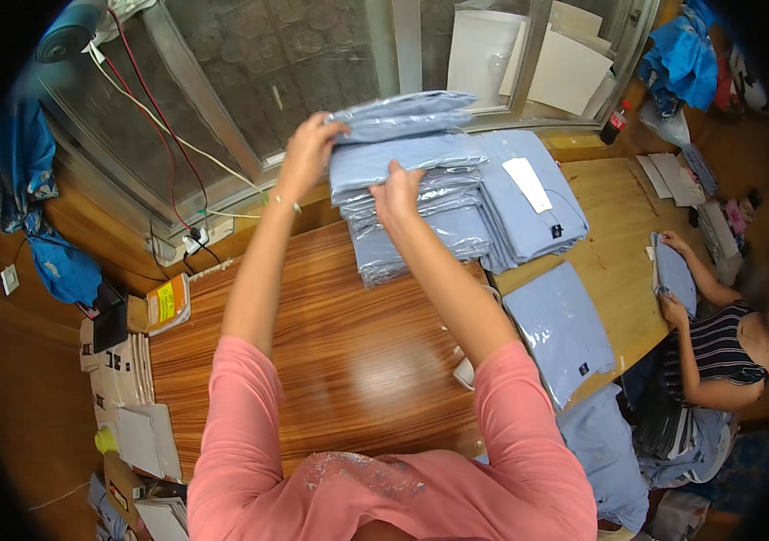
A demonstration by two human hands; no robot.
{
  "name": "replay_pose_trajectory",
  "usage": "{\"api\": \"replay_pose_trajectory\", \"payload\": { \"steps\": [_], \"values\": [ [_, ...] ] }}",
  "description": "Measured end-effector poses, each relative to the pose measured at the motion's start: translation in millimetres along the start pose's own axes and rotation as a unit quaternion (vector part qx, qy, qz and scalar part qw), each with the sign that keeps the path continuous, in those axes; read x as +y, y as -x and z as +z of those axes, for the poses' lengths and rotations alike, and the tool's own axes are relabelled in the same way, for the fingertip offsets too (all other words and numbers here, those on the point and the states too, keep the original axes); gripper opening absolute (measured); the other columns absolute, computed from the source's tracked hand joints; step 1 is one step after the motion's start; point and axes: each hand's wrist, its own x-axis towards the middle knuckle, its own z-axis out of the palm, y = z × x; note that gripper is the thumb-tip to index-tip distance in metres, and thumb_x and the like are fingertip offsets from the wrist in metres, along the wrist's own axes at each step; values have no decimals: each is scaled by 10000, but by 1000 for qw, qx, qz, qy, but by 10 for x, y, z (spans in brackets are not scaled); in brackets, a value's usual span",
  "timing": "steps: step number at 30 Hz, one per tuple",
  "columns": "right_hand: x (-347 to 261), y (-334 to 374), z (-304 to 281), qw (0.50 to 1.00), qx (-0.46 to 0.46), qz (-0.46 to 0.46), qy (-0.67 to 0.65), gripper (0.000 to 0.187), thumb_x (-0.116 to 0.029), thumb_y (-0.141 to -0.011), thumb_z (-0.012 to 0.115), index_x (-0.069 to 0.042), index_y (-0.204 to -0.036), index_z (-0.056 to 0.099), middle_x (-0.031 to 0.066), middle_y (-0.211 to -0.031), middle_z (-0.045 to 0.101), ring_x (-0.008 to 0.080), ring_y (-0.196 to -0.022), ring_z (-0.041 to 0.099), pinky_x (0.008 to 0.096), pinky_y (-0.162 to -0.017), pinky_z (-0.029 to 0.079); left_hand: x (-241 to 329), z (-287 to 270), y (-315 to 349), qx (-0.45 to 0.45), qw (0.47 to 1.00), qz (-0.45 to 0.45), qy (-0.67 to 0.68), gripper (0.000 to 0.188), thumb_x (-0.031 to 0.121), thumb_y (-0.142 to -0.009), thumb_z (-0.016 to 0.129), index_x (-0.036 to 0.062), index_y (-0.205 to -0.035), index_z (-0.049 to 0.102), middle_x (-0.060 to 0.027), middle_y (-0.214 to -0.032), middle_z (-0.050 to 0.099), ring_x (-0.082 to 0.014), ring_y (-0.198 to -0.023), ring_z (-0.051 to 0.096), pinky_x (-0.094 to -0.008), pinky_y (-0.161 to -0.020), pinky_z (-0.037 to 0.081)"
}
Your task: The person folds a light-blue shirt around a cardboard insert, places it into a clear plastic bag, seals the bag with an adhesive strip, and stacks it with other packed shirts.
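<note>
At the far side of the table rises a stack of folded light-blue garments in clear plastic bags [434, 236]. My left hand [311, 144] grips the left edge of the uppermost bagged garments [402, 115], which sit tilted above the rest. My right hand [397, 191] is closed on the front edge of a bagged garment [393, 162] just below, thumb on top and the other fingers hidden. Right beside the stack lies another pile of folded blue garments [515, 225], with a white tag [526, 184] on top. Nearer me is a single bagged garment [560, 329].
On the right, a person [718, 347] in a striped top holds a folded blue garment [673, 278]. A dark drink bottle [614, 123] stands by the window. Cables and a power strip [195, 239] are at the left, above cartons and packets [123, 370] along the wood-grain table's [339, 361] edge.
</note>
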Motion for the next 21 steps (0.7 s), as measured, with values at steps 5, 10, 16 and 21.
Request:
{"api": "replay_pose_trajectory", "payload": {
  "steps": [5, 10, 16, 21],
  "values": [
    [143, -779, 100, 1000, -27, 5, 2, 606, 35, -839, 328, -169, -1387, 169, 122, -1331, 389, 251, -968, 524, 396, -600, 440, 147, 281, 283, 17, 999, 34, 0, 225, -65, -778, 564, 71, -934, 652, -158, -1168, 567, -338, -1085, 541, -380, -872, 458],
    [-155, -409, -168, 981, -124, 146, -11, 547, 4, -883, 406, -80, -1382, 199, 208, -1352, 353, 355, -1161, 465, 527, -888, 441, 40, 379, 499, 7, 1000, 24, 6, 248, -68, -792, 527, 70, -972, 627, -180, -1211, 519, -364, -1123, 503, -401, -916, 425],
    [-651, 1658, -1267, 928, -263, 216, 152, 635, -178, -925, 526, -93, -1441, 166, 194, -1267, 497, 280, -1155, 516, 420, -923, 459, 235, 360, 807, -28, 996, -40, -70, 308, 30, -814, 510, 93, -1112, 552, -217, -1362, 330, -419, -1311, 257, -542, -1062, 234],
    [-590, 3001, -2874, 917, -26, 268, 295, 426, -241, -933, 479, -121, -1331, 388, 82, -1160, 595, 203, -1005, 600, 339, -831, 479, 952, 468, 1380, 31, 999, 13, 18, 466, 97, -831, 535, 76, -1285, 435, -215, -1434, 227, -423, -1361, 147, -589, -1080, 119]
  ]
}}
